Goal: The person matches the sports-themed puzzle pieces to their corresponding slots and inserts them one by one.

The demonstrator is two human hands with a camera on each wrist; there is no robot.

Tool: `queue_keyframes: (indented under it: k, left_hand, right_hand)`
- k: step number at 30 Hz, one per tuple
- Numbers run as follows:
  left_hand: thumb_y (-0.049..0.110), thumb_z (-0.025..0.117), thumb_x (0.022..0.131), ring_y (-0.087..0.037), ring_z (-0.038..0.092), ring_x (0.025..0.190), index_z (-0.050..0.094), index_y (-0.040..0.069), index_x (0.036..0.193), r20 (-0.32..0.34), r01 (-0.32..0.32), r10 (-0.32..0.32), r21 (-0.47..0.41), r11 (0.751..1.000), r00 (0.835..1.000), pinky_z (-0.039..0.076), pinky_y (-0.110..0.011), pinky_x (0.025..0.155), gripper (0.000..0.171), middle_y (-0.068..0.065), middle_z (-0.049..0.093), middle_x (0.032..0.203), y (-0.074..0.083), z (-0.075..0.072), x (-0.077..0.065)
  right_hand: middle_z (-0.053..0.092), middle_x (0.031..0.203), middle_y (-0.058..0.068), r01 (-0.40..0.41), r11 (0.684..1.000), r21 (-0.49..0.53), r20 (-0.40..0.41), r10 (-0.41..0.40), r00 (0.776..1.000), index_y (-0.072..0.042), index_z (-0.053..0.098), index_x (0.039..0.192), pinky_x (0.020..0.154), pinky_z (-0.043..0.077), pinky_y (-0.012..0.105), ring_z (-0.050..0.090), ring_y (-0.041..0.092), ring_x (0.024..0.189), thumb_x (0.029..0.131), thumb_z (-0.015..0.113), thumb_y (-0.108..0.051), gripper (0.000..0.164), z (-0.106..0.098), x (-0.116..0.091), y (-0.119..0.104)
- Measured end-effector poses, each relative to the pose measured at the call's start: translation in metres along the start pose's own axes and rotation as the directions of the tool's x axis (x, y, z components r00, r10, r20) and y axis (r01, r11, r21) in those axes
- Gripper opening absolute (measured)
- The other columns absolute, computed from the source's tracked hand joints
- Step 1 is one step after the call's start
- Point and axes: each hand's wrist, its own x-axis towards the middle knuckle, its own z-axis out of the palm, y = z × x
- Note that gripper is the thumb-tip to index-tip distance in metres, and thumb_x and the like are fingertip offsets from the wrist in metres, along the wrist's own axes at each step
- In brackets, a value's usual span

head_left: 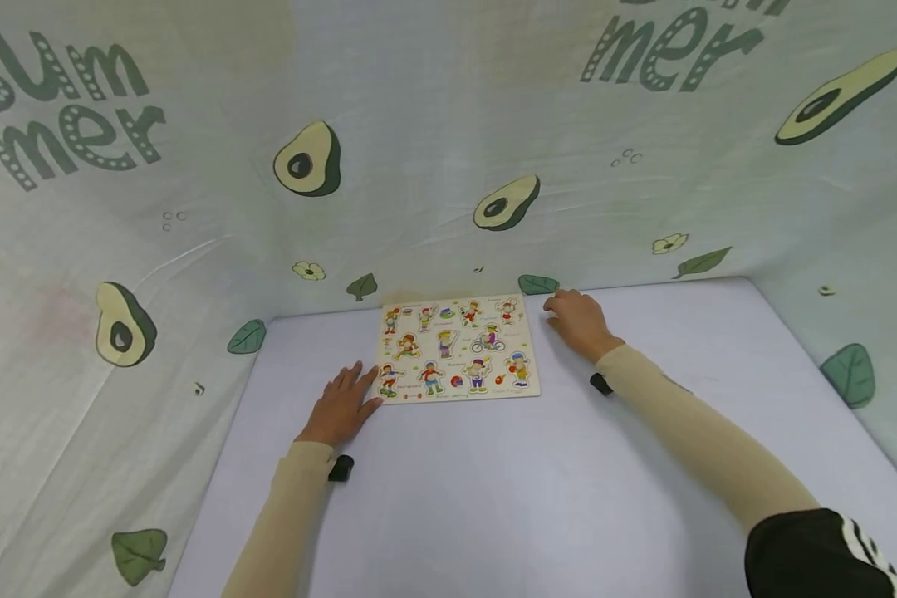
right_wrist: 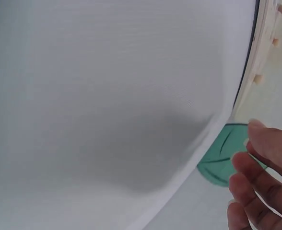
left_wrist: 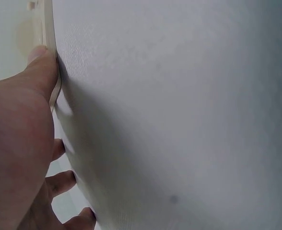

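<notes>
A wooden peg puzzle board printed with cartoon children at sports lies flat near the table's back edge. My left hand rests at its lower left corner, fingers spread. In the left wrist view, the thumb touches the edge of the board while the other fingers reach down to the tabletop. Off the board's upper right corner is my right hand, its fingers loosely bent and holding nothing. The right wrist view shows those fingers apart from the board, whose small pegs stick up.
The white tabletop extends in front of the board and to both sides. A cloth printed with avocados and leaves hangs behind the table and along its sides. Dark wrist cameras sit at both wrists.
</notes>
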Motion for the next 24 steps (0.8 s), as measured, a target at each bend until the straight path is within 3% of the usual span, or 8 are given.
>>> queue_keyframes:
  k: [13, 24]
  left_hand:
    - [0.035, 0.06, 0.109, -0.052, 0.023, 0.156, 0.037, 0.009, 0.165, -0.008, -0.004, 0.004, 0.0, 1.0, 1.0, 0.023, -0.069, 0.123, 0.066, -0.026, 0.025, 0.171, 0.002, -0.001, -0.003]
    - [0.035, 0.059, 0.11, -0.053, 0.022, 0.157, 0.036, 0.008, 0.165, -0.017, -0.015, 0.015, -0.004, 1.0, 1.0, 0.022, -0.069, 0.124, 0.066, -0.027, 0.025, 0.171, 0.001, 0.0, -0.004]
  right_hand:
    - [0.073, 0.112, 0.023, -0.037, 0.999, 0.003, -0.048, 0.037, 0.998, 0.005, 0.075, 0.115, 0.089, 0.055, 0.058, 0.068, 0.045, 0.105, 0.094, 0.078, -0.004, 0.023, -0.018, -0.06, 0.042]
    - [0.073, 0.107, 0.025, -0.061, 0.997, 0.039, -0.134, 0.065, 0.989, 0.007, 0.076, 0.11, 0.081, 0.055, 0.06, 0.067, 0.047, 0.098, 0.092, 0.079, -0.002, 0.021, -0.031, -0.095, 0.07]
